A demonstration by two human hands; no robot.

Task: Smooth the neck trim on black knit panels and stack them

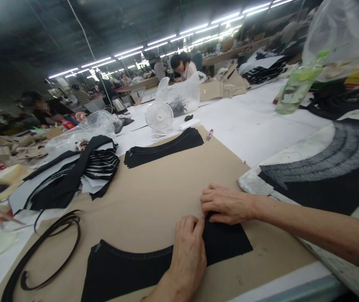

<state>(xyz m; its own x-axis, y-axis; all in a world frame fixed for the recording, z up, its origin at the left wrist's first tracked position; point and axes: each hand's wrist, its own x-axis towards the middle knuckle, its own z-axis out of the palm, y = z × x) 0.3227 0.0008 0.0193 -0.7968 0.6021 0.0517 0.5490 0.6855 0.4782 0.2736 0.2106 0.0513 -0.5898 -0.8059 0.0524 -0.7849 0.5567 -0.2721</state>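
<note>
A curved black fabric piece (129, 268) lies flat on the brown board (154, 188) in front of me. A stitched-looking line runs along its concave upper edge. My left hand (188, 249) rests on the middle of the piece, its fingers bent and pressed together at that edge. Just to the right, my right hand (225, 205) pinches the same edge, thumb low and fingers curled. The two hands' fingertips almost meet, and they hide the part of the edge between them. Farther back lies a stack of similar curved black pieces (163, 147).
Coiled black strips (75, 235) and a pile of black and white pieces (72, 176) lie at left. Behind are a white fan (159, 116), pink thread snips (210, 134) and a green bottle (302, 84). A chalk-marked black piece (324, 163) lies at right. Co-workers sit beyond.
</note>
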